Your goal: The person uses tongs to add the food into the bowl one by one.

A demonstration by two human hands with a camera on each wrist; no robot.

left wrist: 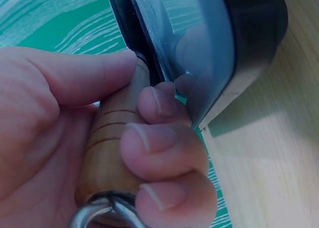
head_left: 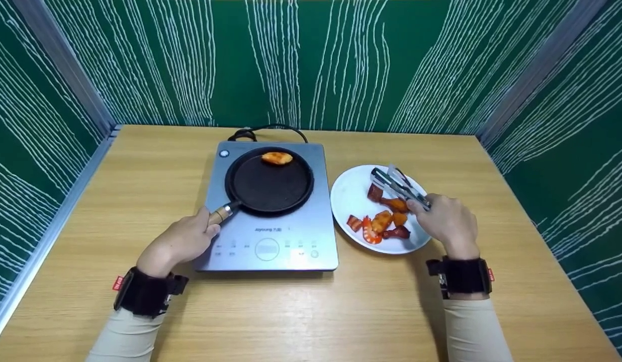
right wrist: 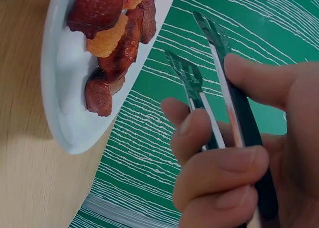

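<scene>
My left hand (head_left: pixel 182 239) grips the wooden handle (left wrist: pixel 112 138) of a small black frying pan (head_left: pixel 270 183), fingers curled round it. In the pan, near its far rim, lies a golden-brown piece of food (head_left: pixel 277 158). My right hand (head_left: pixel 449 221) holds a pair of metal tongs (right wrist: pixel 234 103) with dark grips. The tongs' two tips stand apart with nothing between them, over the far right part of a white plate (head_left: pixel 348 186) in the head view. On the plate lie several food pieces, among them a shrimp (head_left: pixel 370 232), a drumstick (head_left: pixel 397 232) and another golden piece (head_left: pixel 382 220).
The pan stands on a silver induction cooker (head_left: pixel 311 221), its control panel facing me. A black cord (head_left: pixel 278 125) loops behind the cooker. The plate sits close to the cooker's right side on the wooden table (head_left: pixel 300 311). Green, white-streaked walls (head_left: pixel 336 65) enclose the back and sides.
</scene>
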